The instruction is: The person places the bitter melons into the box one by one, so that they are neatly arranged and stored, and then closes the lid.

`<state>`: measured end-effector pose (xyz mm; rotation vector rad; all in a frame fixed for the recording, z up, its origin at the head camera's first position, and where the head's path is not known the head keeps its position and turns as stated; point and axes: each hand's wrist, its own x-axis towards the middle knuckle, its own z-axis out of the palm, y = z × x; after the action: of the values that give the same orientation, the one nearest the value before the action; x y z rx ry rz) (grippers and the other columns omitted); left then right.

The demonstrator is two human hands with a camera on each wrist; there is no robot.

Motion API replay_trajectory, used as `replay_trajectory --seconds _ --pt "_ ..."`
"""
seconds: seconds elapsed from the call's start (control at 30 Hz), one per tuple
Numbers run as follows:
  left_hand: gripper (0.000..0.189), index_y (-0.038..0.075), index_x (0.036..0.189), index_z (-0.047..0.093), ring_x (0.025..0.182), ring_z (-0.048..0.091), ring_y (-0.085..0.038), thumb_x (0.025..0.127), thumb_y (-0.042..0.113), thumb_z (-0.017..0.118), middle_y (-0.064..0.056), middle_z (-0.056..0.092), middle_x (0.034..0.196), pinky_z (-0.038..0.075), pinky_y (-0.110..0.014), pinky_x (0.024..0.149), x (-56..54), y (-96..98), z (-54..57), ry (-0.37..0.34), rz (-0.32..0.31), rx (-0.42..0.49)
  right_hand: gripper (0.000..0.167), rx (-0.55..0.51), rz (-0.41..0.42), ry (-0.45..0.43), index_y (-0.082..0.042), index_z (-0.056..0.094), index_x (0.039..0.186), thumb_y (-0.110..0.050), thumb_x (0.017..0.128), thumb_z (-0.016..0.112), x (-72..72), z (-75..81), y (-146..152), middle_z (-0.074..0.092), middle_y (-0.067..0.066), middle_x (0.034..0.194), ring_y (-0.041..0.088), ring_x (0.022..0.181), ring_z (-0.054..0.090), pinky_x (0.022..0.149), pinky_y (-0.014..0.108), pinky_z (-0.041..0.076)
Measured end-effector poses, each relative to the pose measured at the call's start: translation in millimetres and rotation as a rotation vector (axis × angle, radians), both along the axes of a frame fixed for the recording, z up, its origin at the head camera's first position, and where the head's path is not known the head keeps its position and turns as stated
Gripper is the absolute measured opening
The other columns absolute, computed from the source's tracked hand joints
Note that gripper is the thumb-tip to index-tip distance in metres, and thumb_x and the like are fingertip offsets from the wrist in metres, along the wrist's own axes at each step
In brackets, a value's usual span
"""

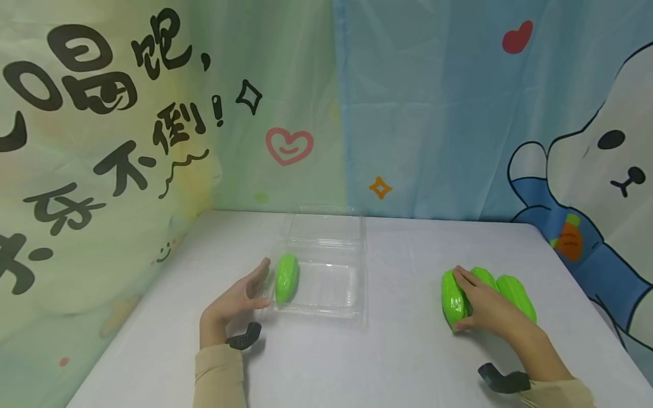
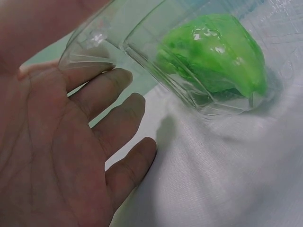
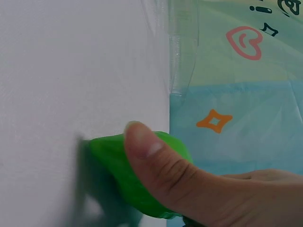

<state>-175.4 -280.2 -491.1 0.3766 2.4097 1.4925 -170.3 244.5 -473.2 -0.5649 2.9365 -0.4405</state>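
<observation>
A clear plastic clamshell box (image 1: 329, 286) lies with its lid (image 1: 323, 226) folded back. One glossy green ridged vegetable (image 1: 287, 277) sits at the left inside it. Beside the box's left wall is my left hand (image 1: 237, 303), its thumb and fingers spread. In the left wrist view, the box's rim passes between thumb and fingers; firm contact is hard to tell. Over on the right, my right hand (image 1: 492, 311) grips the leftmost of three similar green vegetables (image 1: 452, 300), thumb on its near side. Two others (image 1: 517, 294) lie behind that hand, partly hidden by it.
A white cloth covers the table (image 1: 398, 351). Printed curtains (image 1: 433, 113) hang along its back and left sides. Each wrist wears a dark camera mount (image 1: 502, 379). Between the box and the right-hand vegetables lies a stretch of white cloth.
</observation>
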Motion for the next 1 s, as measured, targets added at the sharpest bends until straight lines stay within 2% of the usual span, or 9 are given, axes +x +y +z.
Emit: replay_trajectory --seconds 0.23,0.43,0.7,0.87,1.0 --pt "0.101 0.015 0.154 0.01 0.149 0.007 -0.026 0.078 0.025 0.077 -0.004 0.008 0.161 0.011 -0.046 0.12 -1.4 -0.6 -2.8 0.014 -0.009 -0.01 0.116 0.003 -0.054 0.005 0.015 0.034 0.138 -0.038 0.052 0.09 0.8 -0.8 -1 0.022 0.039 0.143 0.058 0.124 0.034 0.09 0.063 0.045" --pt "0.101 0.015 0.154 0.01 0.149 0.006 -0.026 0.079 0.024 0.076 -0.005 0.008 0.161 0.011 -0.045 0.12 -1.2 -0.5 -2.1 0.015 -0.011 -0.008 0.118 -0.015 -0.018 0.007 0.015 0.028 0.14 -0.037 0.054 0.089 -1.1 0.7 -2 0.027 0.037 0.144 0.056 0.126 0.034 0.096 0.063 0.042" --pt "0.1 0.015 0.154 0.01 0.149 0.006 -0.026 0.079 0.023 0.076 -0.005 0.008 0.161 0.011 -0.045 0.12 -0.6 -1.7 -3.1 0.019 -0.006 -0.013 0.118 -0.066 -0.002 -0.039 0.016 0.023 0.141 -0.037 0.058 0.088 -4.0 3.1 -5 0.026 0.038 0.145 0.054 0.129 0.031 0.103 0.064 0.034" --pt "0.1 0.015 0.154 0.011 0.149 0.006 -0.026 0.079 0.023 0.076 -0.004 0.009 0.161 0.011 -0.046 0.12 -1.3 -2.2 -4.4 0.018 -0.006 -0.007 0.117 -0.082 -0.013 -0.064 0.013 0.026 0.143 -0.04 0.058 0.088 -7.2 2.6 -8 0.023 0.037 0.147 0.056 0.129 0.029 0.1 0.065 0.038" --pt "0.1 0.015 0.154 0.011 0.149 0.006 -0.026 0.079 0.023 0.076 -0.004 0.009 0.161 0.011 -0.045 0.12 -2.6 -2.2 -5.0 0.019 -0.008 -0.008 0.12 -0.091 -0.017 -0.089 0.013 0.022 0.144 -0.041 0.06 0.087 -9.5 -0.3 -10 0.019 0.036 0.148 0.056 0.131 0.027 0.1 0.064 0.037"
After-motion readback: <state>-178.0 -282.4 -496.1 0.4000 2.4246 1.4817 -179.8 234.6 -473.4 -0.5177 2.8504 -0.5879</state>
